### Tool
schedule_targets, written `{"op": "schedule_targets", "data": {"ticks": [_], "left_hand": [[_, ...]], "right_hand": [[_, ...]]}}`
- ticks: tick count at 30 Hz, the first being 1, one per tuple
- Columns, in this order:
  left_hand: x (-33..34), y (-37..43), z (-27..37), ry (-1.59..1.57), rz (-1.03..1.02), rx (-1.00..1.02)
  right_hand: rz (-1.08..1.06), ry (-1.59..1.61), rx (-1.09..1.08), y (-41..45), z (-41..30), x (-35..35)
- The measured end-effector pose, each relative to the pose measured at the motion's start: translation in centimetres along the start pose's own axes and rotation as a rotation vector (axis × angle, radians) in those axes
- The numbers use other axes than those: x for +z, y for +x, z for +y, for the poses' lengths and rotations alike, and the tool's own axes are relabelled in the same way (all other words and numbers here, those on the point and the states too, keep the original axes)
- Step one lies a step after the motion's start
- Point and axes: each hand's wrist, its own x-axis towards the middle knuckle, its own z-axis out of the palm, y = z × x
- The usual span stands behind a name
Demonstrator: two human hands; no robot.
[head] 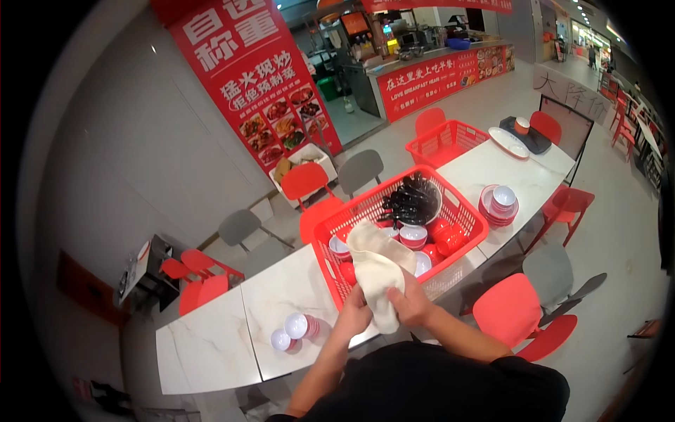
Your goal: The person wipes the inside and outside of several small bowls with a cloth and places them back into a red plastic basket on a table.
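Between my two hands is a cream-coloured cloth [382,264], draped over the near side of a red plastic basket [329,274]. My left hand [356,315] grips its lower left edge, and my right hand [413,301] pinches it with the thumb on top. Inside the basket lie several red bowls with white insides [413,236] and some red cups [450,240]. A round white container [435,198] at the far side holds a heap of black spoons [410,203]. The cloth covers some bowls.
The basket stands on a white marble-patterned table [290,287]. Left of it are stacked bowls [300,327]; right of it, stacked plates and bowls [498,205]. A black tray [527,136] and an oval plate [508,142] lie farther along. A second red basket [448,142] sits beyond the table, among chairs [506,308].
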Motion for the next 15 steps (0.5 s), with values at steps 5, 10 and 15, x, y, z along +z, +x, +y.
{"op": "schedule_targets", "data": {"ticks": [5,10,15], "left_hand": [[-1.4,-0.8,0.6,0.180,0.081,-0.141],[-3.4,0.8,2.0,0.633,0.361,0.047],[-5.3,1.5,3.2,0.703,0.382,0.459]], "right_hand": [[0.047,0.367,0.606,0.5,0.3,-0.6],[0.165,0.639,0.742,1.4,3.1,1.0],[0.219,0.984,0.969,0.2,5.1,2.1]]}}
